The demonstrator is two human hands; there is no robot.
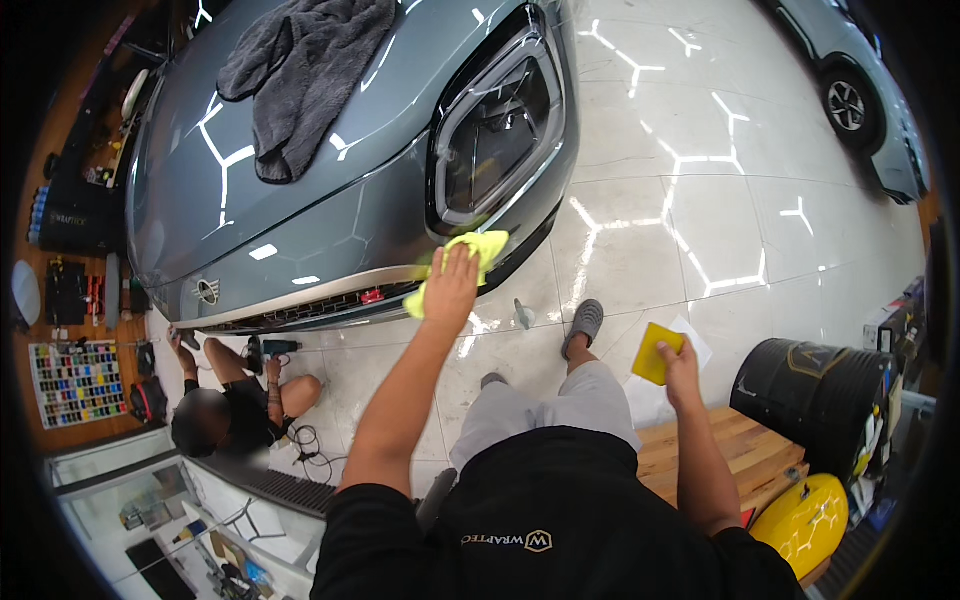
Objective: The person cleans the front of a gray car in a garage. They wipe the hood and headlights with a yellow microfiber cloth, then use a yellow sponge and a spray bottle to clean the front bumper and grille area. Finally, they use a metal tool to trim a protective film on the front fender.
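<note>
My left hand (451, 289) presses a neon-yellow cloth (489, 249) against the front bumper of a grey-blue car (322, 217), just below the headlight (499, 124). The cloth bunches around the fingers and partly hides the end of the light trim strip above the grille (322, 306). Off to the right, over the floor, my right hand (679, 367) grips a flat yellow squeegee card (654, 352) between thumb and fingers. A white sheet (694, 339) shows behind that hand; whether the hand holds it, I cannot tell.
A dark grey plush towel (300, 90) lies on the hood. At left, a person (240, 409) crouches by the bumper with a heat gun (279, 346). A wooden bench (720, 454), a black drum (810, 401) and a yellow glossy shape (802, 521) stand at right. Another car (862, 90) is beyond.
</note>
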